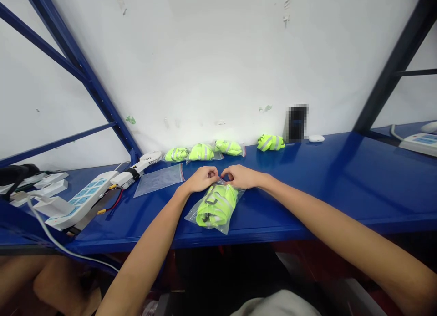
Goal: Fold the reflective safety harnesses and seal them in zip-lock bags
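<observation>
A clear plastic zip bag [224, 227] lies on the blue table near its front edge. Inside it is a rolled neon-yellow reflective vest [215, 208] with grey bands and dark fastenings. My left hand [202, 178] pinches the bag's far edge, fingers curled. Close beside it, my right hand [240, 176] also pinches that edge, thumb and forefinger together. The bag's opening is partly hidden by my fingers. A flat, clear zip bag [160, 181] lies to the left of my left hand.
Along the wall sit bagged yellow vests [201, 152] and another rolled vest [271, 142]. A blurred dark object [296, 123] and a white oval item [316, 138] stand right of them. A power strip [83, 200], small fan [150, 158] and cables crowd the left. Another person's limb [61, 284] shows lower left.
</observation>
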{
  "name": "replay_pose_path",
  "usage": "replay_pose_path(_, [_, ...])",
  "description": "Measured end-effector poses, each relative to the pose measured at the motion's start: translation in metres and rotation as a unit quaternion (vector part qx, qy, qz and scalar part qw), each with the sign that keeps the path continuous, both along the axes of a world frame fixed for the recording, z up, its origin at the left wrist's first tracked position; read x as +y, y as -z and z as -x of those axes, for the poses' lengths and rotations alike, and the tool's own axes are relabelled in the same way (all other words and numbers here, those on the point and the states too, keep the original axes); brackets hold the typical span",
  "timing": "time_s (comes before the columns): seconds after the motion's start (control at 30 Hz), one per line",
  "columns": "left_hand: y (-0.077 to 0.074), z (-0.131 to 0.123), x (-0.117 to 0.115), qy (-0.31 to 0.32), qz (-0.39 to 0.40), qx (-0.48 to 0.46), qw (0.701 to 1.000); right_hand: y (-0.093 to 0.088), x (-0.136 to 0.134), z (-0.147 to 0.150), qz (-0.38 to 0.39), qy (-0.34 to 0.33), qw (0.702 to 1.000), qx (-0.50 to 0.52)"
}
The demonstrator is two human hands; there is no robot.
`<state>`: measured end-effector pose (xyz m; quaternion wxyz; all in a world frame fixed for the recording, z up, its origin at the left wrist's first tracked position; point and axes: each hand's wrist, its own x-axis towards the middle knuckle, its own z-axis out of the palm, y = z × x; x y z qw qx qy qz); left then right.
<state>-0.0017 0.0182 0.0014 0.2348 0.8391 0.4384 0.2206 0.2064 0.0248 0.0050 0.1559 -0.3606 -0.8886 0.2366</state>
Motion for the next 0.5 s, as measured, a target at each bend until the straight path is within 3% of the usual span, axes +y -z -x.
replay_pose_path(0.23, [0.009, -0.011, 0.005, -0.012, -0.020, -0.161, 0.987, -0.012, -0.001, -0.011, 0.076, -0.004, 0.995, 0.058])
replay_pose_path(0.5, [0.012, -0.007, 0.005, -0.020, 0.012, -0.155, 0.988, -0.003, 0.009, -0.011, 0.146, -0.006, 0.979, 0.146])
